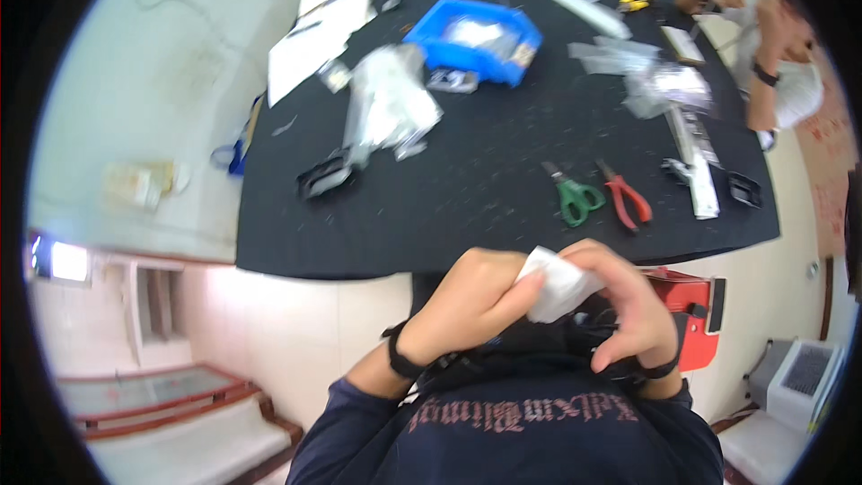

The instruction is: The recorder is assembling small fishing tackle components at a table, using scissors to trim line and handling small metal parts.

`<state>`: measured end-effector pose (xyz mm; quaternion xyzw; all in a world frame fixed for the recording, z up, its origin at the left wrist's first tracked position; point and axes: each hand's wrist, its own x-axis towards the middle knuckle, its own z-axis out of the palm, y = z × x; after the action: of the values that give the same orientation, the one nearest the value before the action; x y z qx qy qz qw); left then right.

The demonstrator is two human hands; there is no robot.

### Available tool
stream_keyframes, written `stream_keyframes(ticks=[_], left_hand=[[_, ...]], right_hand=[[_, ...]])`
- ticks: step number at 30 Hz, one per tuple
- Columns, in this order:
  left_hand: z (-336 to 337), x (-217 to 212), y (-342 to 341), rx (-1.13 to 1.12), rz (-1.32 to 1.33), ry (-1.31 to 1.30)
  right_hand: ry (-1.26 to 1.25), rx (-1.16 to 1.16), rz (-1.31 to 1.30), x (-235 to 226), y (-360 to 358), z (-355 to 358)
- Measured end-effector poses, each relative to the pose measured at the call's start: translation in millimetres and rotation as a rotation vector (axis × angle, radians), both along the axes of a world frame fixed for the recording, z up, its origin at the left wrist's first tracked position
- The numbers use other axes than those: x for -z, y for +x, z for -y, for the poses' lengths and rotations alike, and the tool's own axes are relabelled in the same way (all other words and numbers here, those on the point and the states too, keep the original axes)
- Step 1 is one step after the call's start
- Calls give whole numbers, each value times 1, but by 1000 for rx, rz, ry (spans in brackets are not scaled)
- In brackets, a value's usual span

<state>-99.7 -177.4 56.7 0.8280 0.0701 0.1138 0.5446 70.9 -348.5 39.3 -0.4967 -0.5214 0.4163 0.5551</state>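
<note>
Close to my body, just off the table's near edge, a crumpled white piece (558,287) that looks like tissue or thin cloth is between my hands. My left hand (476,301) is closed on it, thumb pressed against its near side. Curved fingers of my right hand (636,310) touch its right edge, while the thumb stands well apart; their tips are partly hidden behind the white piece. Whether something lies inside it cannot be seen. Beyond my hands on the black table (467,207) lie green-handled scissors (576,198) and red-handled pliers (626,200).
Clear plastic bags (386,103) and a black plastic part (325,174) lie to the left. Farther back stands a blue bin (516,63) with bagged items. More bags (669,85) are at the right, near another person's arm (765,81). A red case (696,314) sits below the table's right edge.
</note>
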Motion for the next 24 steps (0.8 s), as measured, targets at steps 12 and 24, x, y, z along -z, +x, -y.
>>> stream_keyframes(ticks=[12, 24], left_hand=[[-24, 5, -45, -133, 200, -585], [-12, 31, -38, 22, 126, -739]], right_hand=[[273, 96, -35, -60, -27, 32], [838, -595, -855, -70, -52, 3]])
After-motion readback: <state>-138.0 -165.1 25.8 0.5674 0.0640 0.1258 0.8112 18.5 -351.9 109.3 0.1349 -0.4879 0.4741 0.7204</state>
